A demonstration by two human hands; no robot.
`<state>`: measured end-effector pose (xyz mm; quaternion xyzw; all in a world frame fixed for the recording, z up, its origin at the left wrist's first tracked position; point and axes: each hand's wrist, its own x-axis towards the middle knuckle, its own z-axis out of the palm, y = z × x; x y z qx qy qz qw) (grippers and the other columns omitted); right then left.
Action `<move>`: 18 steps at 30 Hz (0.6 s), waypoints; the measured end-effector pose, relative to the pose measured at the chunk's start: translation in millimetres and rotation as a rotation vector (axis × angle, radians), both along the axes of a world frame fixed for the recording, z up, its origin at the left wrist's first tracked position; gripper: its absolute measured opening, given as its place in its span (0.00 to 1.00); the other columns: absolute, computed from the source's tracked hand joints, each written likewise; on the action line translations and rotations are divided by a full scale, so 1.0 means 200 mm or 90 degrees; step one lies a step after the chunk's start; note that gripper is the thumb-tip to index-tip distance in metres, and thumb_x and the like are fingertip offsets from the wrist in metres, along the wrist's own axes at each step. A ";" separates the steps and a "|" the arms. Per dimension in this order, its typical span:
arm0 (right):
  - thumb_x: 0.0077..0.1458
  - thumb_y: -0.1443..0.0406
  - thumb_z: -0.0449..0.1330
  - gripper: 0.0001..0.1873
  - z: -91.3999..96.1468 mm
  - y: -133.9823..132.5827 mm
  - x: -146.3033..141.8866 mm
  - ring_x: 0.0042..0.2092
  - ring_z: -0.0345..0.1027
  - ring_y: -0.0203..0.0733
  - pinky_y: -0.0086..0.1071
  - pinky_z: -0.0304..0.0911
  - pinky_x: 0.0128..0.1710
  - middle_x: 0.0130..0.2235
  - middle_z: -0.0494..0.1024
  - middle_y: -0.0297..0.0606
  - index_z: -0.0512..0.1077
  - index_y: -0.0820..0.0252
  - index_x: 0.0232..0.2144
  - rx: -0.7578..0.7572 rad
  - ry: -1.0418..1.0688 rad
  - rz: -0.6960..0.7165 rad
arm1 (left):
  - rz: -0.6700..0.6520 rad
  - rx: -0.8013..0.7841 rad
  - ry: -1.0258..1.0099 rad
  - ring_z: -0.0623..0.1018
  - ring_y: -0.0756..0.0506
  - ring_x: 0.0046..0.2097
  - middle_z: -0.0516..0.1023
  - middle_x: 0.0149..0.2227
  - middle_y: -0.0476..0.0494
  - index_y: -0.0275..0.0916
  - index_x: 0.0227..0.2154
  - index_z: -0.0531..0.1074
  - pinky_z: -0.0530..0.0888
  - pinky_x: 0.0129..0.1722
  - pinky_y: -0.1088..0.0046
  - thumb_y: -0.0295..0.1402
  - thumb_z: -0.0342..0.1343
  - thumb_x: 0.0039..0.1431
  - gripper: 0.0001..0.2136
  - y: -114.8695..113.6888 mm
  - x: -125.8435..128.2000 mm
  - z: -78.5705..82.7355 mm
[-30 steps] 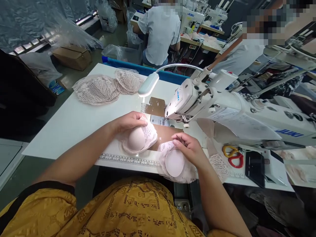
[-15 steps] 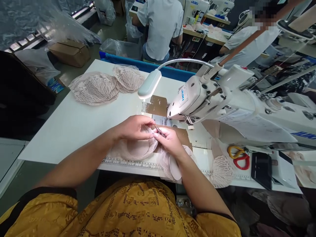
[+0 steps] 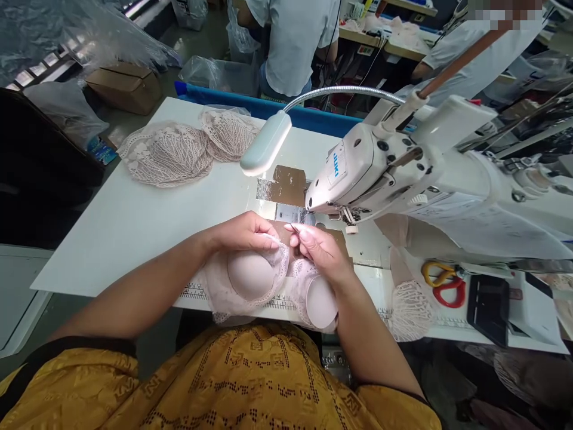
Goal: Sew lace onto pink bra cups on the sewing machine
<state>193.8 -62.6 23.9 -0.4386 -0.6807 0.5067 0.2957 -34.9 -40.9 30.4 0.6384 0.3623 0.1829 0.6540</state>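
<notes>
A pale pink lace-edged bra (image 3: 250,276) with moulded cups lies at the table's front edge, below the sewing machine. My left hand (image 3: 248,232) is closed, pinching the lace at the top of its left cup. The right cup (image 3: 321,301) rests beside my right forearm. My right hand (image 3: 317,242) is closed a little to the right of the lace, apart from my left hand. Between its thumb and fingers shows a thin dark bit of the small thread snips (image 3: 293,227); the fingers hide most of them.
A JUKI sewing machine (image 3: 353,173) stands ahead on the right, with a lamp (image 3: 267,143) over the table. Beige lace cups (image 3: 168,155) lie at the back left. Scissors (image 3: 447,283) and a phone (image 3: 487,307) are on the right. A co-worker (image 3: 290,48) sits beyond.
My hands have moved apart, the right one drawing away from the lace. The snips' blades, plain before, are now mostly hidden. The cups show more fully, and the view has shifted slightly.
</notes>
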 end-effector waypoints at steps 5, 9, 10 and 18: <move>0.56 0.56 0.61 0.17 0.04 0.00 -0.01 0.46 0.73 0.46 0.41 0.69 0.46 0.45 0.80 0.40 0.76 0.55 0.45 0.001 -0.035 0.049 | 0.017 -0.030 -0.007 0.72 0.51 0.29 0.78 0.28 0.46 0.34 0.29 0.80 0.67 0.28 0.79 0.37 0.63 0.52 0.09 -0.01 0.01 -0.01; 0.55 0.59 0.61 0.13 0.05 0.00 -0.04 0.32 0.69 0.38 0.32 0.66 0.32 0.33 0.77 0.35 0.75 0.58 0.40 -0.013 -0.037 0.080 | 0.026 -0.025 0.002 0.66 0.55 0.24 0.72 0.22 0.50 0.33 0.22 0.77 0.61 0.22 0.81 0.37 0.65 0.50 0.11 -0.01 0.02 -0.01; 0.55 0.59 0.61 0.11 0.05 0.00 -0.05 0.31 0.68 0.37 0.31 0.65 0.31 0.31 0.76 0.35 0.75 0.59 0.39 -0.006 -0.042 0.079 | 0.024 -0.018 0.005 0.65 0.55 0.24 0.71 0.21 0.51 0.32 0.22 0.76 0.60 0.22 0.81 0.37 0.65 0.50 0.11 -0.01 0.02 -0.02; 0.56 0.59 0.61 0.09 0.01 -0.01 -0.07 0.36 0.70 0.39 0.33 0.66 0.36 0.34 0.77 0.36 0.75 0.59 0.36 0.007 0.014 -0.003 | 0.017 -0.015 0.016 0.70 0.52 0.27 0.74 0.24 0.48 0.32 0.26 0.77 0.65 0.26 0.79 0.38 0.64 0.51 0.12 -0.01 0.03 -0.04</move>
